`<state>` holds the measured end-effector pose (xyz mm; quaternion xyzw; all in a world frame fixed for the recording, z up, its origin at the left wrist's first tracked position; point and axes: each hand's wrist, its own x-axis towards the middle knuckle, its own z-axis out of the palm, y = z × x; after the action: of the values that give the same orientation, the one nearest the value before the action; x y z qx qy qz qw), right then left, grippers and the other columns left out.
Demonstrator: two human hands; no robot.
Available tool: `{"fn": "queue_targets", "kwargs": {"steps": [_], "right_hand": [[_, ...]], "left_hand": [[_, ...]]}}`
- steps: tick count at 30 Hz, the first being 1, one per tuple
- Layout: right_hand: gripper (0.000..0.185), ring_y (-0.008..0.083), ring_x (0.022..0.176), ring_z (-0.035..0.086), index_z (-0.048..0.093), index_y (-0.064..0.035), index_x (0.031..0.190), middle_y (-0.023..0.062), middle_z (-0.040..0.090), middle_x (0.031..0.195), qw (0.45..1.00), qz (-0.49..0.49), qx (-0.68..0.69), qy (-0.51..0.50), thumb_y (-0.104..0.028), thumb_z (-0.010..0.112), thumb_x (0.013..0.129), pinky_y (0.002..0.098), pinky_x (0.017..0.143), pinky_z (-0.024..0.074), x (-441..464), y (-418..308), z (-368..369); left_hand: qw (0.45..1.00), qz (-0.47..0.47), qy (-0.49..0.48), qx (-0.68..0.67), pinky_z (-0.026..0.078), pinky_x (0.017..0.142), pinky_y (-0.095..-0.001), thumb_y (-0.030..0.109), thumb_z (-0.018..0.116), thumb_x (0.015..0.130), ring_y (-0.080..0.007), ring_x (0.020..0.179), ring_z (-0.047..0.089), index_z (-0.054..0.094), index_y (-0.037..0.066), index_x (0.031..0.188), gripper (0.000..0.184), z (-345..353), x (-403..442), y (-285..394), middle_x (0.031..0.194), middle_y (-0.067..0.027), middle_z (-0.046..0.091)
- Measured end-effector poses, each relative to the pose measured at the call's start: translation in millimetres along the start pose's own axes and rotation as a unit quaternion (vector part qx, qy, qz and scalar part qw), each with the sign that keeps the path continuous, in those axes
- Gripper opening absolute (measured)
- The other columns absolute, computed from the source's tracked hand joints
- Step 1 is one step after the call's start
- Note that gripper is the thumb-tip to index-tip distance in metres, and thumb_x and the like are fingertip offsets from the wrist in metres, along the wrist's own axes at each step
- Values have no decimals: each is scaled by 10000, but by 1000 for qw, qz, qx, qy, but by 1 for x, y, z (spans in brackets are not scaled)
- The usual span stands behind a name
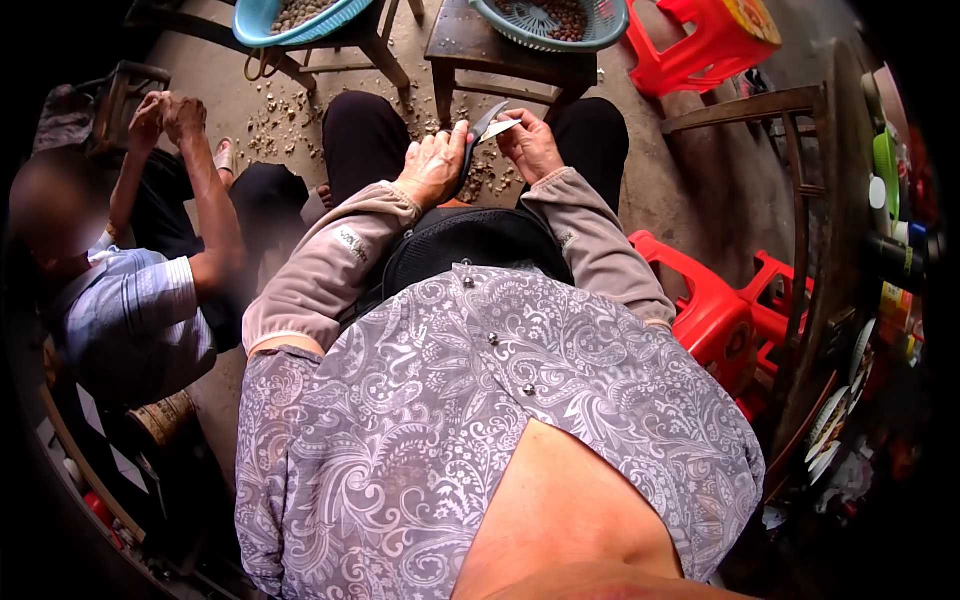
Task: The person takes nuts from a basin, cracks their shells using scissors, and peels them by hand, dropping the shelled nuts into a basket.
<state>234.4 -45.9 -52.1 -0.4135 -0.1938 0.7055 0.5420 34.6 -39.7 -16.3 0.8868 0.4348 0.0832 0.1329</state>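
Observation:
My left hand (435,165) is closed around the black handle of a pair of scissors (487,120). The blades are spread apart and point up and to the right between my knees. My right hand (532,147) is closed in a pinch at the tip of the lower, pale blade. Whatever sits between those fingertips is too small to name. Beyond my hands, a blue basin (338,27) with pale nut-like pieces rests on a wooden stool. A blue basket (600,38) with reddish-brown nuts stands on another stool.
Shell bits (290,125) litter the concrete floor. At left sits another person (140,310), both hands raised together. Red plastic stools (700,310) stand at right, beside a wooden chair frame (805,190) and cluttered shelves. A black pouch (470,245) lies across my lap.

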Motion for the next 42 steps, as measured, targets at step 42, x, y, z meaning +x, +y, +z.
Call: {"fn": "queue_targets", "kwargs": {"steps": [42], "right_hand": [[125, 62, 535, 483, 634, -11, 844, 22, 604, 688, 998, -28, 11, 57, -126, 618, 890, 196, 455, 360, -1, 11, -1]], "left_hand": [[996, 6, -76, -40, 488, 638, -474, 221, 342, 976, -382, 733, 615, 399, -6, 1169, 303, 1, 4, -4, 838, -227, 605]]}}
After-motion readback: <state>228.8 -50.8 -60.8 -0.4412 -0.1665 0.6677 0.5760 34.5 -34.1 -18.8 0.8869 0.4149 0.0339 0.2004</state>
